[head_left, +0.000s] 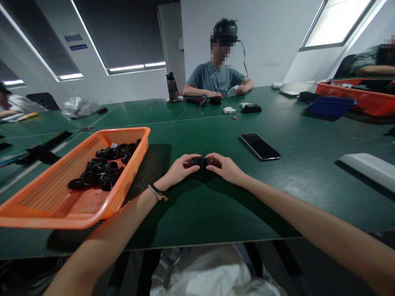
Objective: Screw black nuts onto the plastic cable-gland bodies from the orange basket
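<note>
One small black part (201, 163) is clamped between the left hand (180, 169) and the right hand (227, 167), partly hidden by their grip. At nine o'clock from it, one orange basket (40, 201) is partly filled with overlapping, uncountable black pieces (95, 166); one phone (261, 146) is seen at two, one white object (373, 169) at three.

Phone (261, 146): dark screen up on the green table (197, 133)
Bottle (172, 88): upright, near a seated person (214, 78)
Blue tray (331, 107): just beside a red basket (368, 102)
Plastic bag (78, 107): clear, crumpled, toward the far left
Window (336, 22): bright, upper right
</note>
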### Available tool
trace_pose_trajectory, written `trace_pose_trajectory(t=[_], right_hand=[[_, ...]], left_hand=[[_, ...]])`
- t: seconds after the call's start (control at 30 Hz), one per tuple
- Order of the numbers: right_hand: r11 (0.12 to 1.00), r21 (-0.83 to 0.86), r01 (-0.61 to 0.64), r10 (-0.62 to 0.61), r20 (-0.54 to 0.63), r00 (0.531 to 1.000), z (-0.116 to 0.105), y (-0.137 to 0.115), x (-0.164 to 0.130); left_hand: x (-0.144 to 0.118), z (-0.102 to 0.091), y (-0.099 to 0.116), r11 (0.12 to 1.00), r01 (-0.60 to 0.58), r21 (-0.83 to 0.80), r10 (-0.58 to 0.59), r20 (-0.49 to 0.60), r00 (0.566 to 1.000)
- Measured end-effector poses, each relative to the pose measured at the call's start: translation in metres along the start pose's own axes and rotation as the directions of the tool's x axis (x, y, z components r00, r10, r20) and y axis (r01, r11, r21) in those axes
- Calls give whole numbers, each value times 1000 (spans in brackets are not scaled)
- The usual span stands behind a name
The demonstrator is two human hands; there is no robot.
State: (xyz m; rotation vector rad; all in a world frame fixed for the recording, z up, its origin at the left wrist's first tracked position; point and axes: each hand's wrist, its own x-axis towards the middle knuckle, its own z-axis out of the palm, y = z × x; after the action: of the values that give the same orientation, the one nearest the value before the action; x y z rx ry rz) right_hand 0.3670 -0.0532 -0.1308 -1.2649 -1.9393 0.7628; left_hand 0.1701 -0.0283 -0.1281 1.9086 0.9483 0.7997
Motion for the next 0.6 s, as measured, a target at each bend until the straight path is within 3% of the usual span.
trace_pose_trajectory(t=[0.6], right_hand=[[1000,-6,-24,24,22,999,-1,-4,-2]], left_hand=[[0,0,1,1000,1,4,-1,12,1000]])
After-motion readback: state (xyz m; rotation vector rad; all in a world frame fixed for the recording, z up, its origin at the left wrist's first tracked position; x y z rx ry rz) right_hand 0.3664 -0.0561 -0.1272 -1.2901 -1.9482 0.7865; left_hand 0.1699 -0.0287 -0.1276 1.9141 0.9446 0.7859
